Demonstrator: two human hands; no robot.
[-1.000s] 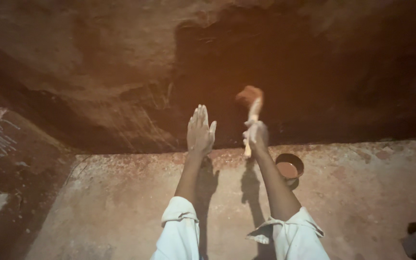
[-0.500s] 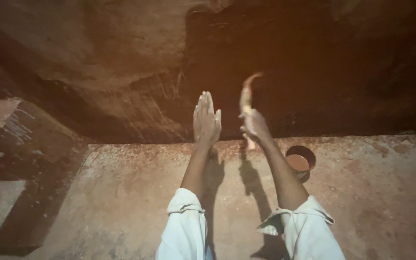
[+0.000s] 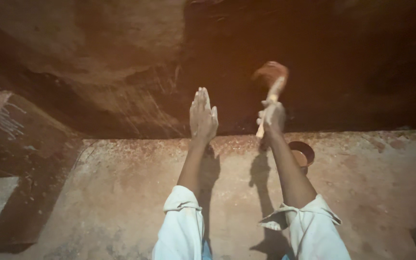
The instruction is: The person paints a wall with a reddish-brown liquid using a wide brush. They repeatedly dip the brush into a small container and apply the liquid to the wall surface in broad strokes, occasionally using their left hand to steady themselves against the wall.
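The wall (image 3: 121,72) looks like rough, matt plaster, darker and wet-looking where the brush (image 3: 271,77) meets it. The brush has a pale wooden handle and paint-soaked bristles. Below the wall, the floor (image 3: 121,192) is coarse, dusty concrete. Beside it, the small bowl (image 3: 302,154) holds glossy reddish-brown paint. Both sleeves (image 3: 181,226) are white matt cloth.

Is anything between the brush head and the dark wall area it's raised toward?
Nothing visible. The right hand holds the brush up with its head against the dark wall; the left hand lies flat off to the side, and the small bowl sits below.
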